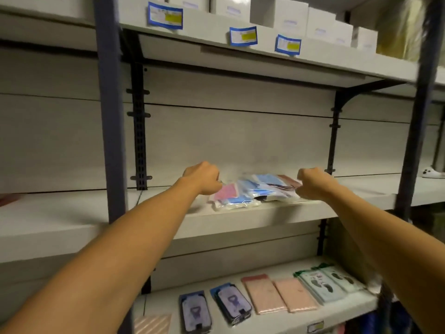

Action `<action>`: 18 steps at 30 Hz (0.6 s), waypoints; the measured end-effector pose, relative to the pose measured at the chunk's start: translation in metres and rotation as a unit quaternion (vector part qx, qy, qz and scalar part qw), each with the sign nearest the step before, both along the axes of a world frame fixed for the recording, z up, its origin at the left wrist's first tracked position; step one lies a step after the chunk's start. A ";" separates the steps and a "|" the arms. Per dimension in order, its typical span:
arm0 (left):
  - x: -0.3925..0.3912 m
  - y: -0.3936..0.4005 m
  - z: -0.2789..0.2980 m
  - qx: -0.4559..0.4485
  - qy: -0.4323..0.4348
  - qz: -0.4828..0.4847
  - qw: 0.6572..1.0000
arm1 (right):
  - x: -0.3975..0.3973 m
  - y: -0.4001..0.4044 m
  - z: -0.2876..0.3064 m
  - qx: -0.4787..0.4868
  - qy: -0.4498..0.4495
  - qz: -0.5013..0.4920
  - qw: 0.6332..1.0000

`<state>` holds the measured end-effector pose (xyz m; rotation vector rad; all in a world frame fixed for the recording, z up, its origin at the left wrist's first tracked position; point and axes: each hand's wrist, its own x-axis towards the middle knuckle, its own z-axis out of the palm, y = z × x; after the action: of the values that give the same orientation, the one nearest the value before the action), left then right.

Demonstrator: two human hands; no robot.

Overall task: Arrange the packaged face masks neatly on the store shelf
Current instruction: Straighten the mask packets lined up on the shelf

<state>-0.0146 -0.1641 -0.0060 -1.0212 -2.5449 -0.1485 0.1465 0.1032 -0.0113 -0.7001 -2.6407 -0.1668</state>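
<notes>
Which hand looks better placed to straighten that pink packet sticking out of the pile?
Probably the left hand: it sits right beside the pink plastic-wrapped mask packet; the right hand is at the pile's far end.

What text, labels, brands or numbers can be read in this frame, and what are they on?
Nothing is legible.
Shelf-edge price tags: blue border, yellow patch, print blurred.
White boxes on the top shelf: faint marks, too small to read.
Packaged face masks: no readable print.
Bottom-shelf packets: pictures only, wording blurred.
Tag on the bottom shelf edge: unreadable.
</notes>
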 end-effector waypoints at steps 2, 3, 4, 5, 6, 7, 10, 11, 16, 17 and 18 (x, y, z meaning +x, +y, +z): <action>-0.012 0.020 0.003 0.012 -0.008 -0.005 1.000 | -0.006 0.023 0.003 -0.002 0.004 -0.006 1.000; -0.017 0.029 0.003 0.018 -0.014 -0.008 1.000 | -0.009 0.033 0.004 -0.009 0.002 -0.010 1.000; -0.021 0.038 0.004 0.022 -0.020 -0.011 0.999 | -0.011 0.042 0.005 -0.016 0.000 -0.014 1.000; -0.025 0.047 0.003 0.021 -0.028 -0.012 0.999 | -0.013 0.050 0.006 -0.022 -0.004 -0.020 1.000; -0.028 0.055 0.002 0.019 -0.032 -0.011 0.999 | -0.016 0.060 0.006 -0.025 -0.003 -0.021 0.999; -0.031 0.063 0.001 0.018 -0.037 -0.008 0.999 | -0.020 0.069 0.005 -0.025 0.001 -0.022 0.999; -0.039 0.085 -0.002 0.034 -0.056 0.001 0.998 | -0.032 0.094 0.001 -0.031 -0.005 -0.019 0.999; -0.042 0.093 -0.003 0.041 -0.064 0.006 0.997 | -0.037 0.103 0.000 -0.031 -0.006 -0.016 0.999; -0.047 0.132 -0.004 0.092 -0.110 0.026 0.989 | -0.066 0.149 -0.002 -0.041 -0.018 0.020 0.999; -0.047 0.140 -0.003 0.112 -0.131 0.029 0.985 | -0.071 0.156 -0.001 -0.045 -0.020 0.028 0.998; -0.048 0.149 -0.002 0.130 -0.154 0.036 0.979 | -0.076 0.162 0.000 -0.048 -0.018 0.037 0.998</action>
<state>-0.0622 -0.0155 -0.0078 -0.8566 -2.7349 -0.6470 0.0705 0.2651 -0.0113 -0.6342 -2.7187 -0.0304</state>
